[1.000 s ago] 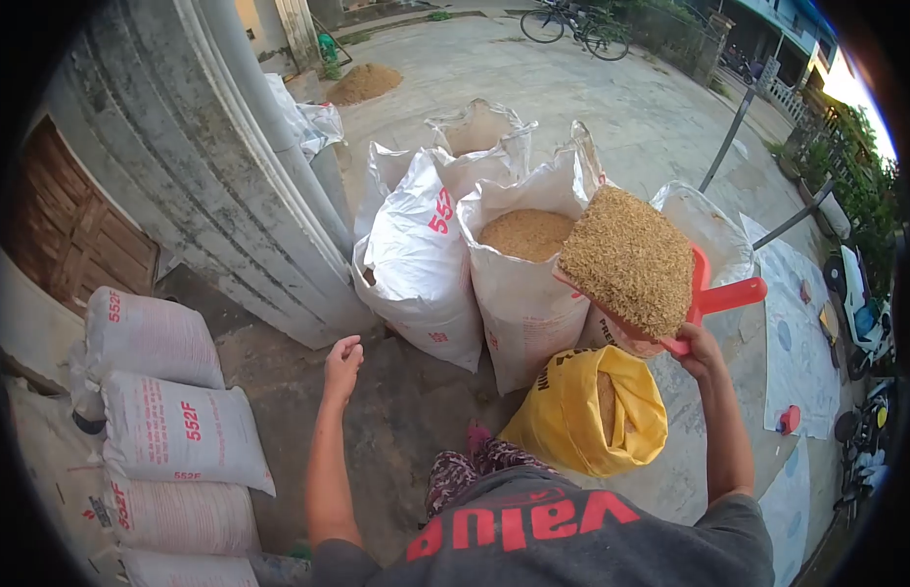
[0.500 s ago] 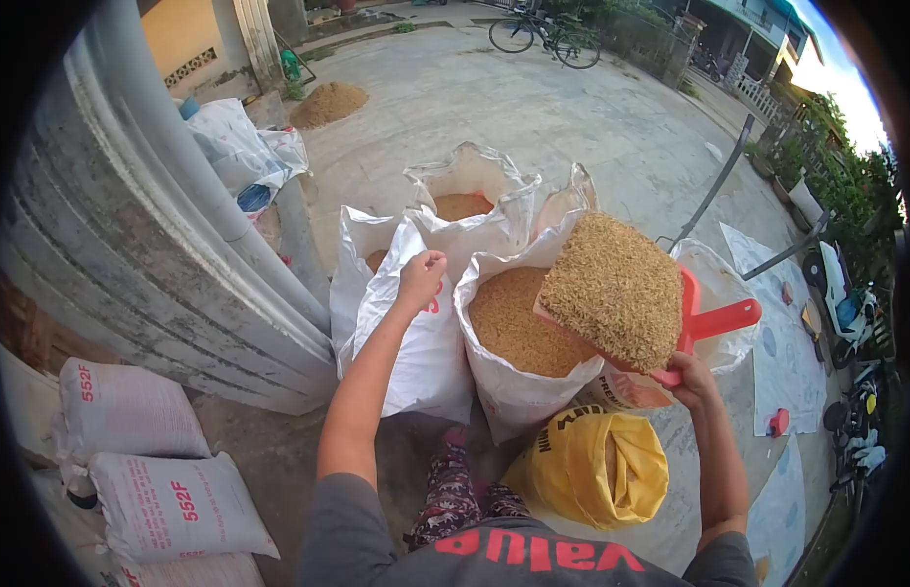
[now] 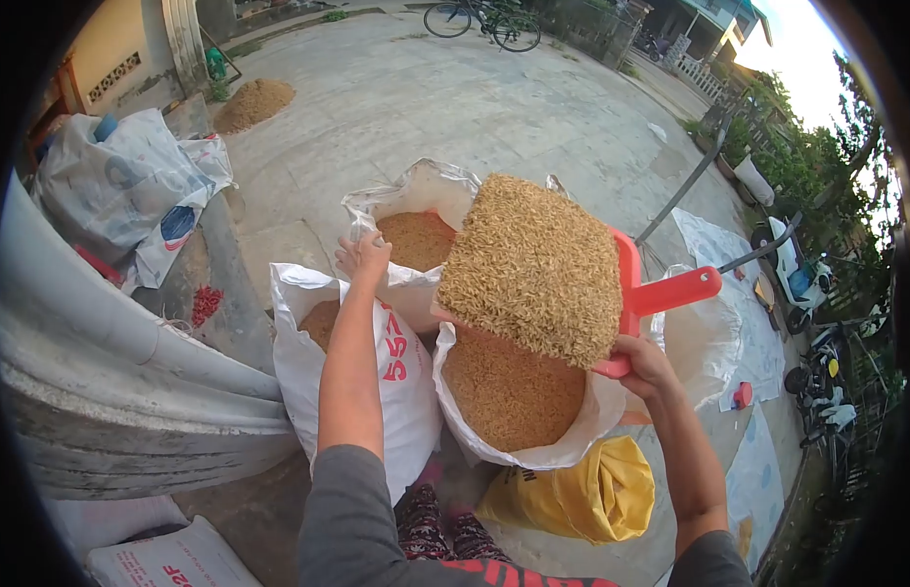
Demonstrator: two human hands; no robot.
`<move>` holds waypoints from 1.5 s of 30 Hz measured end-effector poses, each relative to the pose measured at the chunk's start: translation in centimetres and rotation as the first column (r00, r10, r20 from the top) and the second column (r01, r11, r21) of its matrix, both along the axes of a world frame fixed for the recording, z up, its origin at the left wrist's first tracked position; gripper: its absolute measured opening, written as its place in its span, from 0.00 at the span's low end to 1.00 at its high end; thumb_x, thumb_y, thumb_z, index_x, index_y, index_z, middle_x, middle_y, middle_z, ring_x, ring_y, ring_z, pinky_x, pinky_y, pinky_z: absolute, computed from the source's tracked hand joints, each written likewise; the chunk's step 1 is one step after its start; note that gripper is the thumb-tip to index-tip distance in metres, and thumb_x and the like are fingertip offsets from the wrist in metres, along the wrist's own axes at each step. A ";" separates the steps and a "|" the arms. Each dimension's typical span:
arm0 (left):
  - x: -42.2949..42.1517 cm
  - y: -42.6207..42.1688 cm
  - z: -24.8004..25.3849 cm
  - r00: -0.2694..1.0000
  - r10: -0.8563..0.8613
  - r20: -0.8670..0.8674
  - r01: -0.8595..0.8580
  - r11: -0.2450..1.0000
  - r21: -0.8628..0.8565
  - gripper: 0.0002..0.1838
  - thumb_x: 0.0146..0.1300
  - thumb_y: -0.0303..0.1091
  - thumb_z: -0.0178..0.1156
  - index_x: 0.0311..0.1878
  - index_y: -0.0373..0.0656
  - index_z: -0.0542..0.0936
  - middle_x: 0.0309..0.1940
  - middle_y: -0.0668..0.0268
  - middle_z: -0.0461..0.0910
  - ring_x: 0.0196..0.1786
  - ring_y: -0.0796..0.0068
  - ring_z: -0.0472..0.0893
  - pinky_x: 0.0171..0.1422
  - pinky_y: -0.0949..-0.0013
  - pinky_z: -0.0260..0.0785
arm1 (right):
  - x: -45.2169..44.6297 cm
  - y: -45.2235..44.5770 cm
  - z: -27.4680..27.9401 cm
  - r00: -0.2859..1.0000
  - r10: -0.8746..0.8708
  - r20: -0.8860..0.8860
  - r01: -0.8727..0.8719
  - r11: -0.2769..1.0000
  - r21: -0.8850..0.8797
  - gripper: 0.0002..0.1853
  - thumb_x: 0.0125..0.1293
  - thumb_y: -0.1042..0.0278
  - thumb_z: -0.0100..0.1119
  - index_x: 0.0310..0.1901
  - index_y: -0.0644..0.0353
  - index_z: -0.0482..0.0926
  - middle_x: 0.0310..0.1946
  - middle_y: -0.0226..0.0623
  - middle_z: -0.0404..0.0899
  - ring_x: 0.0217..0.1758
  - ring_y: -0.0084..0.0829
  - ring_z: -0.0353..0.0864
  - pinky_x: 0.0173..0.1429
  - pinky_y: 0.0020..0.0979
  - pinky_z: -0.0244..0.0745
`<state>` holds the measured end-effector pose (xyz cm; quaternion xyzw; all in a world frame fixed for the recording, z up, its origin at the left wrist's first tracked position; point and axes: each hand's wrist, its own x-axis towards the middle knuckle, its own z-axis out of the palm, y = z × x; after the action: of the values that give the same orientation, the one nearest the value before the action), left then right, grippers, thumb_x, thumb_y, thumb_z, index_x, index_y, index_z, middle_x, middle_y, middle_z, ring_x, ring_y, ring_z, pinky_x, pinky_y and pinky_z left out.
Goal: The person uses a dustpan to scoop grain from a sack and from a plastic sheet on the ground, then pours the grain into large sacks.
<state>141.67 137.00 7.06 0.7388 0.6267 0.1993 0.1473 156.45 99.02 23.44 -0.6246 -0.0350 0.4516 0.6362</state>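
Note:
Heaped with tan grain, a red scoop is gripped at its near edge by my right hand. The scoop hangs over an open white sack that holds more grain. My left hand is at the rim of the rear white sack, its fingers bent over the edge, and this sack has grain inside. Nearer on the left stands a white sack with red print, partly open with grain showing. A yellow sack sits in front of the grain sack under the scoop.
A concrete column rises at the left, with a plastic-wrapped bundle behind it. Filled sacks lie at bottom left. A metal bar and another open sack stand at the right. A grain pile and a bicycle are farther off.
My left hand has moved up and forward from low beside the sacks to the rear sack's rim. The loaded scoop now hangs farther over the sacks, as the view has shifted forward and right.

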 end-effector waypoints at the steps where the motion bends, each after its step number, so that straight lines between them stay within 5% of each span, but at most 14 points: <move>1: -0.4 0.6 -0.3 0.992 -0.115 0.057 0.123 0.982 -0.144 0.19 0.43 0.40 0.62 0.44 0.65 0.78 0.52 0.56 0.61 0.51 0.51 0.68 0.55 0.59 0.61 | -0.6 1.7 0.2 1.000 0.014 0.013 -0.014 1.000 0.020 0.17 0.51 0.83 0.46 0.46 0.69 0.66 0.36 0.38 0.72 0.36 0.30 0.76 0.41 0.32 0.76; 2: -1.1 1.4 -0.5 0.967 -0.217 0.131 0.245 0.929 -0.277 0.21 0.43 0.39 0.62 0.45 0.63 0.77 0.53 0.56 0.61 0.52 0.51 0.67 0.56 0.60 0.61 | -1.1 3.3 0.5 0.999 0.029 0.028 -0.030 0.999 0.039 0.17 0.52 0.83 0.46 0.46 0.69 0.66 0.36 0.38 0.72 0.36 0.30 0.76 0.41 0.32 0.76; 6: -1.9 4.8 -7.0 0.849 -0.491 0.197 0.525 0.828 -0.196 0.27 0.43 0.41 0.63 0.52 0.61 0.72 0.53 0.54 0.60 0.53 0.51 0.68 0.54 0.61 0.63 | -0.6 7.3 -2.0 0.994 0.099 -0.046 -0.097 0.994 0.046 0.16 0.53 0.82 0.46 0.45 0.70 0.66 0.36 0.41 0.71 0.37 0.32 0.76 0.41 0.36 0.77; 8: -2.3 3.8 -6.0 0.802 -0.127 0.584 0.365 0.877 -0.311 0.40 0.42 0.43 0.65 0.62 0.56 0.59 0.53 0.51 0.59 0.52 0.50 0.68 0.53 0.60 0.64 | -1.2 9.5 -2.0 0.993 0.100 -0.068 -0.094 0.992 0.083 0.16 0.53 0.82 0.46 0.46 0.71 0.65 0.37 0.43 0.71 0.36 0.34 0.76 0.42 0.38 0.78; 9: -2.9 3.3 -5.3 0.804 -0.130 0.581 0.367 0.876 -0.312 0.40 0.42 0.43 0.65 0.62 0.56 0.59 0.53 0.51 0.59 0.52 0.50 0.68 0.53 0.60 0.64 | -1.2 10.6 -2.4 0.992 0.109 -0.061 -0.107 0.994 0.024 0.17 0.53 0.82 0.46 0.47 0.72 0.64 0.38 0.43 0.70 0.36 0.35 0.76 0.41 0.37 0.78; 11: -4.5 1.9 -2.9 0.841 -0.446 0.306 0.489 0.869 -0.079 0.51 0.40 0.40 0.67 0.65 0.51 0.46 0.53 0.49 0.57 0.51 0.48 0.68 0.53 0.57 0.64 | -1.2 12.3 -2.6 0.992 0.115 -0.059 -0.118 0.992 -0.036 0.17 0.53 0.82 0.46 0.47 0.73 0.63 0.38 0.43 0.70 0.36 0.35 0.77 0.40 0.37 0.79; 14: -5.4 1.4 -2.9 0.810 -0.562 0.167 0.573 0.819 -0.021 0.54 0.39 0.34 0.68 0.66 0.47 0.43 0.55 0.47 0.54 0.52 0.46 0.68 0.54 0.57 0.64 | -0.6 14.2 -2.6 0.985 0.167 -0.049 -0.171 0.982 -0.077 0.18 0.53 0.82 0.46 0.48 0.73 0.62 0.37 0.43 0.70 0.37 0.37 0.77 0.38 0.37 0.80; 21: -5.5 -0.3 -1.5 0.850 -0.408 0.333 0.458 0.885 -0.083 0.55 0.37 0.29 0.68 0.66 0.46 0.41 0.60 0.46 0.49 0.55 0.46 0.65 0.53 0.57 0.65 | 1.2 17.4 -2.3 0.984 0.175 0.045 -0.155 0.946 -0.286 0.17 0.53 0.82 0.47 0.47 0.70 0.63 0.38 0.43 0.70 0.36 0.39 0.78 0.35 0.34 0.80; 30: -6.5 -3.1 0.5 0.847 -0.417 0.330 0.465 0.882 -0.080 0.42 0.42 0.22 0.58 0.62 0.39 0.49 0.63 0.49 0.45 0.54 0.46 0.66 0.52 0.56 0.65 | 3.2 24.3 -3.7 0.973 0.228 0.033 -0.172 0.814 -0.555 0.14 0.51 0.80 0.50 0.42 0.70 0.66 0.36 0.45 0.71 0.34 0.38 0.79 0.30 0.32 0.80; 33: -6.3 -3.1 0.3 0.853 -0.414 0.317 0.472 0.872 -0.132 0.41 0.41 0.20 0.57 0.62 0.37 0.50 0.63 0.49 0.45 0.54 0.47 0.67 0.53 0.57 0.65 | 2.0 26.5 -3.7 0.931 0.283 0.230 -0.087 0.784 -0.614 0.14 0.50 0.79 0.52 0.40 0.70 0.67 0.37 0.47 0.72 0.31 0.40 0.79 0.25 0.36 0.81; 39: -5.3 -1.7 1.0 0.854 -0.378 0.358 0.439 0.892 -0.106 0.47 0.36 0.20 0.56 0.64 0.41 0.47 0.62 0.48 0.48 0.54 0.46 0.66 0.54 0.58 0.64 | 0.2 29.7 -3.9 0.738 0.407 0.538 0.062 0.753 -0.655 0.18 0.47 0.77 0.51 0.42 0.72 0.70 0.39 0.49 0.74 0.35 0.42 0.79 0.27 0.40 0.80; 42: -5.0 0.0 2.1 0.860 -0.352 0.369 0.419 0.900 -0.118 0.48 0.36 0.20 0.56 0.64 0.42 0.46 0.61 0.49 0.50 0.55 0.47 0.65 0.55 0.59 0.63 | 3.0 31.5 -6.8 0.541 0.508 0.670 0.123 0.740 -0.661 0.11 0.50 0.76 0.49 0.34 0.75 0.72 0.35 0.53 0.76 0.28 0.45 0.80 0.20 0.37 0.78; 44: -5.0 1.4 2.3 0.886 -0.319 0.337 0.387 0.909 -0.158 0.48 0.37 0.21 0.57 0.65 0.43 0.46 0.60 0.50 0.53 0.57 0.49 0.64 0.56 0.59 0.62 | 1.5 31.8 -4.4 0.317 0.600 0.734 0.176 0.724 -0.668 0.13 0.49 0.73 0.50 0.36 0.70 0.76 0.37 0.53 0.76 0.42 0.44 0.77 0.42 0.34 0.75; 45: -5.1 1.9 2.3 0.888 -0.317 0.334 0.384 0.910 -0.157 0.48 0.37 0.21 0.57 0.65 0.43 0.46 0.60 0.50 0.53 0.57 0.49 0.64 0.56 0.59 0.62 | 1.0 32.1 -3.8 0.317 0.600 0.735 0.172 0.726 -0.666 0.13 0.49 0.73 0.50 0.36 0.70 0.76 0.37 0.53 0.76 0.42 0.44 0.77 0.42 0.34 0.75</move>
<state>136.60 138.85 9.41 0.7805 0.4704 0.2093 0.3547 157.42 131.15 19.65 -0.9273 -0.3226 0.0835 0.1703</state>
